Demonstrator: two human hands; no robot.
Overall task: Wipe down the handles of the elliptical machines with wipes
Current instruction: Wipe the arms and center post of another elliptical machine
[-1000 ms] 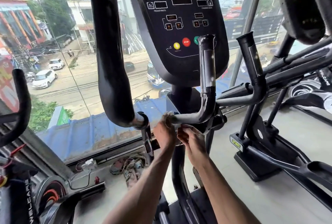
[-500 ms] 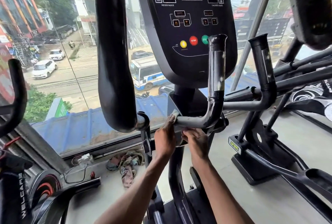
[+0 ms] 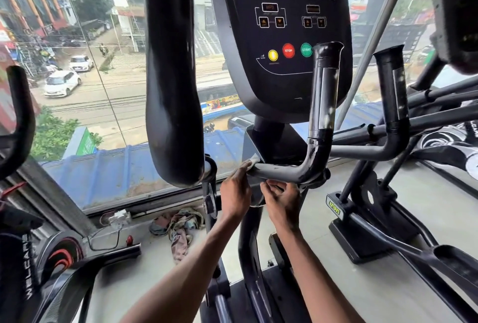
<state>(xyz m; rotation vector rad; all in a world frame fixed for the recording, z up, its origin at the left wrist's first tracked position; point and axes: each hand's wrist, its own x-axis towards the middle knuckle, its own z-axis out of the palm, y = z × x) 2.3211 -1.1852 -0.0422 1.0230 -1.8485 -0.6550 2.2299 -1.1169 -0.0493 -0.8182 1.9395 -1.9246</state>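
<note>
A grey L-shaped fixed handle point(image 3: 307, 167) of the elliptical runs sideways below the console point(image 3: 284, 38), then bends upward into a worn grip. My left hand point(image 3: 236, 190) wraps the handle's inner end and presses a white wipe point(image 3: 253, 161) against it; only a corner of the wipe shows above the fingers. My right hand point(image 3: 282, 199) sits just under the horizontal bar, its fingers curled up against the underside. A thick black swing handle point(image 3: 173, 89) hangs to the left of both hands.
A second upright handle point(image 3: 391, 95) and another machine's base point(image 3: 362, 229) stand to the right. A window runs along the front, with a rag pile point(image 3: 178, 227) and a power socket point(image 3: 117, 218) on the floor below it. An exercise bike point(image 3: 23, 258) is at the left.
The view has drawn closer and dipped slightly. My left hand has shifted up over the bar's inner end, baring a corner of the wipe. My right hand stays under the bar.
</note>
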